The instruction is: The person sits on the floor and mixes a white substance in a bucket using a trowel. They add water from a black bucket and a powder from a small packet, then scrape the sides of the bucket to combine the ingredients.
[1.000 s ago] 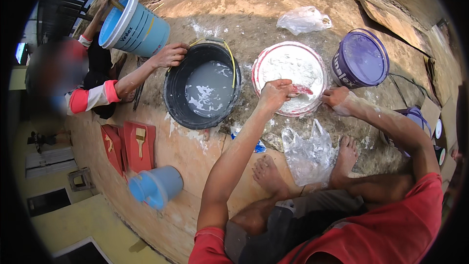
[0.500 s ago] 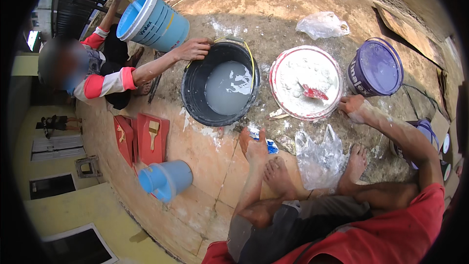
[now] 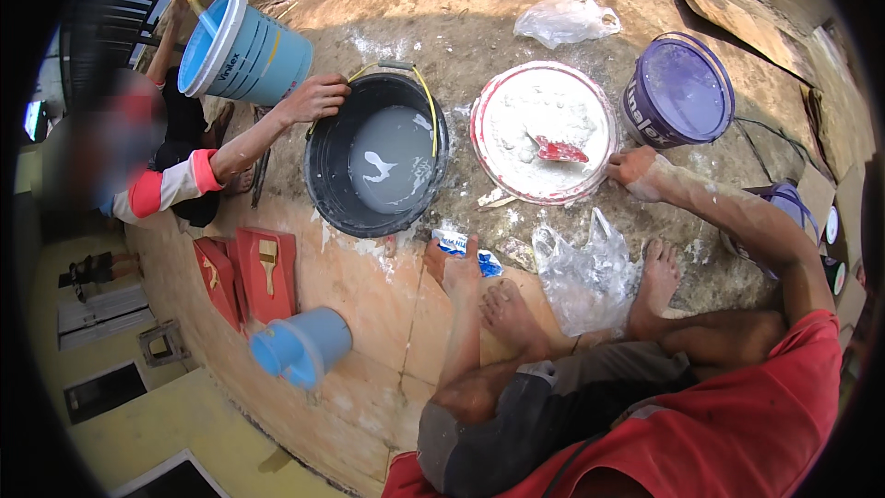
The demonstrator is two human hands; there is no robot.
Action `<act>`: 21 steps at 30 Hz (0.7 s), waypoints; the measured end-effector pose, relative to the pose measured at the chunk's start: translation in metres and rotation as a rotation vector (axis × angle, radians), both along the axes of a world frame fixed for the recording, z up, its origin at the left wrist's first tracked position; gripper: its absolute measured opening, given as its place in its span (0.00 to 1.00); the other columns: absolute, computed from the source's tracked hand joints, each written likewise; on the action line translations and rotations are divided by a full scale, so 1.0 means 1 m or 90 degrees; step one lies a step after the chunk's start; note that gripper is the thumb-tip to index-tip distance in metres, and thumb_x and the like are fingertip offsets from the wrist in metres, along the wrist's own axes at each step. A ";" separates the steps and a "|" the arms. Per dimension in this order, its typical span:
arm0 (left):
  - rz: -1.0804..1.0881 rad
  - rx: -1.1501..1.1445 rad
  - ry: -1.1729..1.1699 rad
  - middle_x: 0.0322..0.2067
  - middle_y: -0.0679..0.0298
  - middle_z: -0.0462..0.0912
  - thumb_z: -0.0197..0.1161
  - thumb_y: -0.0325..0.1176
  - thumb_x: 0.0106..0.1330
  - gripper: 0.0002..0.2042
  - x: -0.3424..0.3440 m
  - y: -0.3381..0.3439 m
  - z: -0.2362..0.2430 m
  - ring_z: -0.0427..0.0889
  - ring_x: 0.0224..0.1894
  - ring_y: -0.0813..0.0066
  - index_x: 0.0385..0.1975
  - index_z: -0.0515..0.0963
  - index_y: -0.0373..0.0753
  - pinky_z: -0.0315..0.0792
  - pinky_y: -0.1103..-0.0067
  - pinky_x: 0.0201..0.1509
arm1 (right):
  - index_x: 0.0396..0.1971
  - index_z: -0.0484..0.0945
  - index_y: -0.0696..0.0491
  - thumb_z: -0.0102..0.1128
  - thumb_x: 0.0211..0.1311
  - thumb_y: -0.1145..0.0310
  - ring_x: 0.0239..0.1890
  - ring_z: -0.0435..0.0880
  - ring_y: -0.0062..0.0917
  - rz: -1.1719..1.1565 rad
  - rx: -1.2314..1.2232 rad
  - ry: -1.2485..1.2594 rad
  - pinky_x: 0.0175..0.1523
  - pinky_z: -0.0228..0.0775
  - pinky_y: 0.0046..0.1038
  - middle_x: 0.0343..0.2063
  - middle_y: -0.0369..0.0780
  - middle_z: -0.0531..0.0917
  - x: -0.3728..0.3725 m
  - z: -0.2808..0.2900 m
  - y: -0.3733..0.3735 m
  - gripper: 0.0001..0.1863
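My left hand (image 3: pixel 450 263) is down on a blue-and-white packet (image 3: pixel 489 265), thumb and bent fingers apart; whether it grips is unclear. My right hand (image 3: pixel 633 168) has curled fingers on the rim of a round red-edged tub (image 3: pixel 516 83) of white powder, with a red-bladed tool (image 3: pixel 560 150) lying in the powder. Left of the tub stands a black bucket (image 3: pixel 327 184) holding grey-white liquid. A co-worker's hand (image 3: pixel 318 97) grips its rim. A clear plastic bag (image 3: pixel 585 281) lies between my feet.
A co-worker crouches at left beside a tilted blue bucket (image 3: pixel 263 60) with a stick. Red trays (image 3: pixel 258 249) with brushes and blue containers (image 3: pixel 313 341) lie front left. A lidded purple bucket (image 3: pixel 679 92), cardboard (image 3: pixel 811 189) and another pail are at right; a plastic bag (image 3: pixel 562 20) lies behind.
My left hand has let go of the red-bladed tool, which stays in the powder, and moved down-left to the packet. My right hand has stayed at the tub's rim.
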State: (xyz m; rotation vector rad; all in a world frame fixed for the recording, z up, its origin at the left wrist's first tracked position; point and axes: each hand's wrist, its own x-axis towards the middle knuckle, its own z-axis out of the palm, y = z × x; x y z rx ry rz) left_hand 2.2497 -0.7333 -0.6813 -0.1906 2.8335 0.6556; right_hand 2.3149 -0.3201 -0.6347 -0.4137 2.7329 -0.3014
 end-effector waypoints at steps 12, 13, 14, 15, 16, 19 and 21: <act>-0.772 -0.139 0.052 0.63 0.62 0.72 0.66 0.28 0.60 0.33 -0.053 -0.063 0.008 0.63 0.72 0.56 0.69 0.70 0.51 0.46 0.51 0.82 | 0.42 0.79 0.56 0.68 0.50 0.67 0.42 0.88 0.46 -0.019 0.041 -0.044 0.43 0.82 0.46 0.38 0.46 0.84 0.006 -0.008 0.006 0.18; -0.761 -0.129 0.024 0.63 0.61 0.73 0.66 0.29 0.61 0.30 -0.059 -0.063 0.007 0.64 0.71 0.57 0.66 0.72 0.49 0.47 0.51 0.82 | 0.41 0.79 0.56 0.68 0.50 0.67 0.42 0.88 0.46 -0.014 0.030 -0.029 0.43 0.82 0.46 0.38 0.46 0.84 0.006 -0.008 0.006 0.18; -0.750 -0.118 -0.005 0.63 0.60 0.74 0.67 0.30 0.61 0.28 -0.063 -0.063 0.006 0.66 0.70 0.57 0.64 0.74 0.46 0.48 0.51 0.81 | 0.41 0.79 0.56 0.69 0.50 0.67 0.42 0.88 0.45 -0.009 0.019 -0.015 0.43 0.82 0.46 0.38 0.45 0.84 0.005 -0.011 0.006 0.18; -0.743 -0.106 -0.035 0.62 0.59 0.74 0.67 0.31 0.61 0.25 -0.064 -0.059 0.007 0.67 0.69 0.58 0.61 0.75 0.43 0.49 0.52 0.81 | 0.41 0.79 0.56 0.69 0.50 0.67 0.43 0.88 0.45 -0.008 0.008 -0.003 0.43 0.82 0.46 0.38 0.45 0.84 0.006 -0.013 0.006 0.18; -0.710 -0.012 0.062 0.58 0.52 0.77 0.67 0.28 0.61 0.20 -0.062 -0.056 0.008 0.75 0.61 0.55 0.54 0.77 0.38 0.64 0.54 0.73 | 0.40 0.79 0.56 0.69 0.49 0.67 0.42 0.88 0.45 -0.012 0.001 0.012 0.43 0.82 0.46 0.38 0.45 0.84 0.007 -0.015 0.006 0.17; -0.470 0.234 0.037 0.49 0.52 0.82 0.64 0.27 0.65 0.15 -0.056 -0.038 0.022 0.83 0.47 0.56 0.51 0.77 0.37 0.76 0.60 0.59 | 0.40 0.80 0.56 0.69 0.49 0.67 0.42 0.88 0.45 -0.018 0.014 -0.024 0.42 0.82 0.46 0.37 0.45 0.85 0.011 -0.015 0.010 0.17; -0.283 0.439 -0.164 0.38 0.58 0.83 0.63 0.29 0.69 0.12 -0.054 -0.021 0.047 0.84 0.39 0.63 0.50 0.75 0.35 0.79 0.67 0.47 | 0.40 0.80 0.57 0.69 0.49 0.66 0.42 0.88 0.45 -0.011 0.005 0.000 0.43 0.82 0.46 0.37 0.46 0.84 0.017 -0.019 0.014 0.17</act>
